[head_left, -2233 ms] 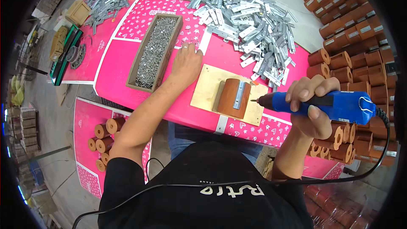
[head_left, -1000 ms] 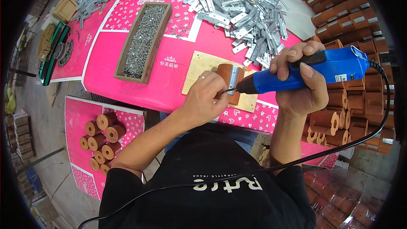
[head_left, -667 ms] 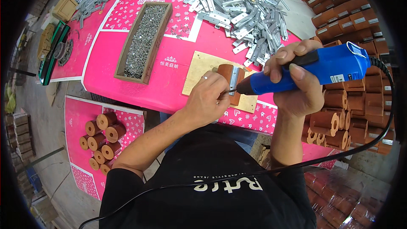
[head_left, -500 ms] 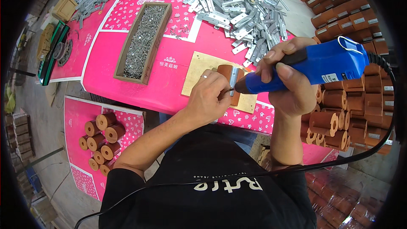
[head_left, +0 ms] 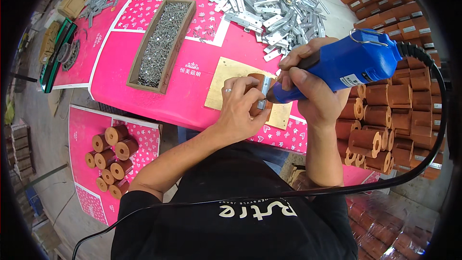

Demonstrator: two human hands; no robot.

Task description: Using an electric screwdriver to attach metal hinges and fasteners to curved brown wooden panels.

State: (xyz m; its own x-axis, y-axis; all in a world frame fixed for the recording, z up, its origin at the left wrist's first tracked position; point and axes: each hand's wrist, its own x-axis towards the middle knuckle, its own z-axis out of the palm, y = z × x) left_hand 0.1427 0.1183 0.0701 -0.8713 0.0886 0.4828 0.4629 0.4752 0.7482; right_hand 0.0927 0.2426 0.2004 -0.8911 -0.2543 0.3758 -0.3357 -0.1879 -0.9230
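A blue corded electric screwdriver [head_left: 363, 60] is gripped in my right hand [head_left: 320, 94], its dark nose pointing left and down. The nose reaches a grey metal strip [head_left: 266, 85] lying on a reddish-brown wooden cylinder [head_left: 256, 76]. My left hand [head_left: 238, 113] holds this cylinder from the left, thumb on the near side and fingers over its left side and the strip's edge. Beneath it is a flat, light wooden board [head_left: 224, 74] on the pink-covered table. The screwdriver's tip and any screw under it are hidden by its nose and my fingers.
A long wooden box of screws [head_left: 161, 43] stands left of the board. Metal strips [head_left: 279, 14] are heaped at the back. Several brown cylinders [head_left: 115, 136] stand on a lower pink surface at left; more [head_left: 380, 115] are stacked at right. The black cable [head_left: 375, 186] crosses my front.
My left fingers have gone from a pinch beside the screwdriver's nose to a spread hold on the cylinder. The screwdriver's rear has swung left and its body is tilted more steeply.
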